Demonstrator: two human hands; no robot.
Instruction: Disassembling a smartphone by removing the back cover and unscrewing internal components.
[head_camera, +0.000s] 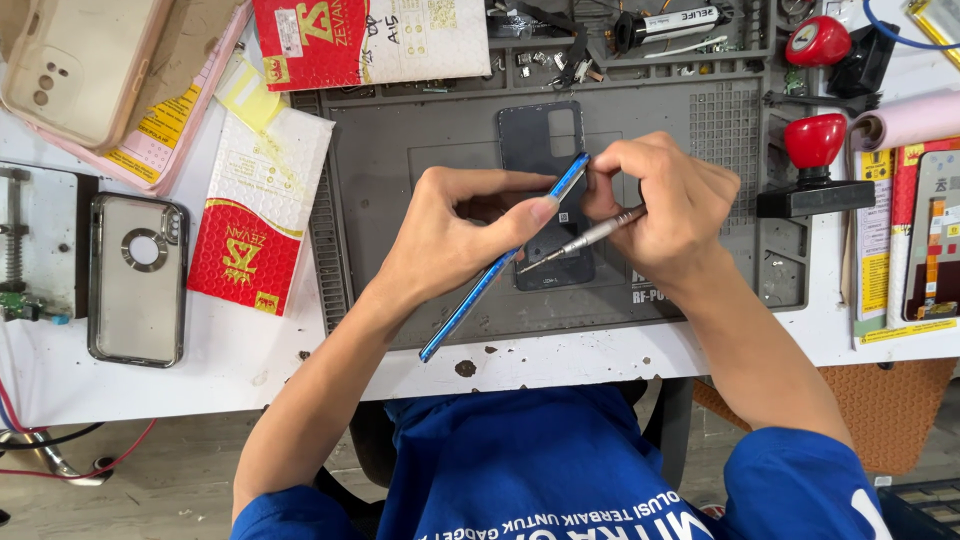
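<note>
Workbench (150, 385), white and stained, carried a grey repair mat (400, 150) whose ridged edges and top trays kept small parts from rolling off. On the mat lay a dark phone back panel (535, 140), flat and set aside just beyond the hands, probably so that it stayed within reach. Left of the mat sat a red-and-white padded envelope (255, 215), and farther left a clear phone case (137, 280) lay face down near the bench edge, well apart from the work. To the right stood two red-knobbed tools (815, 140) on a dark base. The left hand (440, 240) held a blue-edged phone (500, 265) tilted on its edge above the mat, thumb and fingers closed around its upper end, seemingly so that the narrow side faced the person. The right hand (670, 215) pinched the same upper corner of the phone between thumb and forefinger, steadying it, while its other fingers curled shut over a slim metal screwdriver (580, 242) that was tucked in the palm with its tip pointing left toward the phone, parked there rather than in use, as far as I could judge. Both hands touched the phone at its top end; its lower end hung free over the front of the mat.
</note>
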